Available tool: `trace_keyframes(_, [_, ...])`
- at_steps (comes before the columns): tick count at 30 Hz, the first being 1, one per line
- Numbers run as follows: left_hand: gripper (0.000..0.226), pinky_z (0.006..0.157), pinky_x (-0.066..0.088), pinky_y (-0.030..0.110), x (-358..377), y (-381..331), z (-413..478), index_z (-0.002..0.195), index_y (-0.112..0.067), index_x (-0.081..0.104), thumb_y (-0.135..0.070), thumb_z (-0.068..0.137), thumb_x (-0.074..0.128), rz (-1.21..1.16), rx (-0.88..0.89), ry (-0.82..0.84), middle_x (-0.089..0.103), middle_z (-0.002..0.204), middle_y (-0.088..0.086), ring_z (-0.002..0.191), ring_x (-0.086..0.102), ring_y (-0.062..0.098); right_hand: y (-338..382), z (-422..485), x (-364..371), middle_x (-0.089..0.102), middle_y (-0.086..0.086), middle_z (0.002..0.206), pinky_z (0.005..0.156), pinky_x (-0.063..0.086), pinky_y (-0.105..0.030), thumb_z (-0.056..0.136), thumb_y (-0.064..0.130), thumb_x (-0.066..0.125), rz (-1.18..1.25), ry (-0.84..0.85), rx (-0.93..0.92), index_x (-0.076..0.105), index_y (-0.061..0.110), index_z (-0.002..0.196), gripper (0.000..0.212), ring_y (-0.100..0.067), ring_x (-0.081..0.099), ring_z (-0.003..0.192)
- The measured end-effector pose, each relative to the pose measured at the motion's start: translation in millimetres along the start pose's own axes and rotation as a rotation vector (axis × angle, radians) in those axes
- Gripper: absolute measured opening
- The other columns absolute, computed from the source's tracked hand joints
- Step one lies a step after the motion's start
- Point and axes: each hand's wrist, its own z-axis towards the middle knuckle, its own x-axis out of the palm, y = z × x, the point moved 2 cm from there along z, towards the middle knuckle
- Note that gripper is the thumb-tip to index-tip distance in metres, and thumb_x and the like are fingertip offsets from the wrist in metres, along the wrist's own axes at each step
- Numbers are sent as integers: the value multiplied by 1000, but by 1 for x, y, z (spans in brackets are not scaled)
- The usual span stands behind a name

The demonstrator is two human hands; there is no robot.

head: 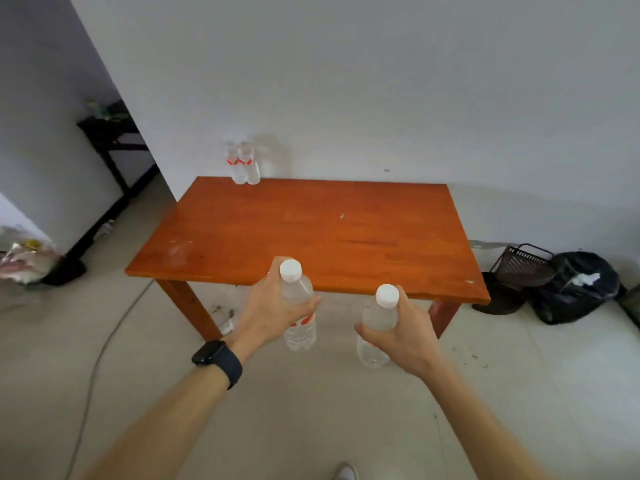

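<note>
My left hand [268, 308] grips a clear water bottle [298, 327] with a white cap and red label, held upright in the air just before the near edge of the orange wooden table [311, 233]. My right hand [403, 332] grips a second clear bottle [375, 322] with a white cap, also upright, a little lower and to the right. Two more bottles [244, 163] with red labels stand together at the table's far left corner against the wall. A dark watch sits on my left wrist.
A black bin bag [578, 289] and a dark wire basket [523, 263] lie on the floor right of the table. A dark side table [110, 140] stands back left. A bag of rubbish [26, 259] sits at far left. A cable [104, 348] runs across the floor.
</note>
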Motion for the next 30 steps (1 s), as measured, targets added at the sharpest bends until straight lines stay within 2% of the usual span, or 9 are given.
trace_keyframes(4, [62, 79, 57, 32, -12, 29, 58, 118, -39, 35, -52, 78, 81, 26, -43, -17, 56, 102, -13, 93, 59, 8, 1, 71, 19, 61, 15, 91, 69, 52, -29, 69, 45, 84, 13, 50, -16, 48, 34, 99, 48, -6, 60, 83])
trace_keyframes(8, [63, 75, 52, 24, -20, 54, 108, 120, -36, 34, -53, 80, 79, 14, -85, -21, 54, 102, -14, 94, 59, 8, 6, 133, 40, 61, 16, 93, 67, 48, -24, 70, 47, 83, -24, 112, -16, 48, 33, 102, 50, -4, 60, 84])
trace_keyframes(11, [62, 71, 48, 16, -23, 77, 148, 121, -36, 34, -52, 81, 78, 1, -112, -20, 54, 101, -16, 92, 59, 7, 7, 179, 59, 62, 16, 94, 69, 52, -27, 69, 50, 82, -39, 137, -4, 47, 34, 104, 52, -6, 62, 84])
trace_keyframes(16, [60, 70, 46, 13, -27, 122, 226, 120, -37, 36, -52, 81, 78, -14, -130, 1, 56, 100, -19, 90, 60, 4, 7, 262, 103, 59, 18, 97, 75, 57, -31, 67, 57, 81, -81, 192, 50, 46, 34, 108, 59, -8, 61, 87])
trace_keyframes(23, [55, 74, 55, 18, -32, 202, 354, 118, -38, 34, -58, 84, 72, -15, -154, 114, 57, 101, -19, 91, 64, 6, 15, 394, 175, 55, 15, 105, 78, 59, -33, 68, 66, 72, -109, 228, 167, 43, 30, 120, 69, -12, 62, 93])
trace_keyframes(27, [48, 79, 60, 31, -39, 238, 420, 120, -34, 32, -59, 91, 62, -4, -176, 202, 61, 107, -10, 96, 65, 11, 25, 466, 207, 48, 13, 102, 69, 58, -28, 70, 77, 58, -164, 239, 174, 46, 28, 116, 67, -9, 59, 88])
trace_keyframes(30, [39, 79, 60, 31, -42, 261, 464, 118, -38, 32, -63, 94, 51, -30, -174, 285, 62, 108, -8, 96, 66, 13, 31, 507, 225, 50, 11, 104, 66, 55, -24, 70, 72, 59, -109, 202, 226, 50, 22, 115, 68, -9, 60, 89])
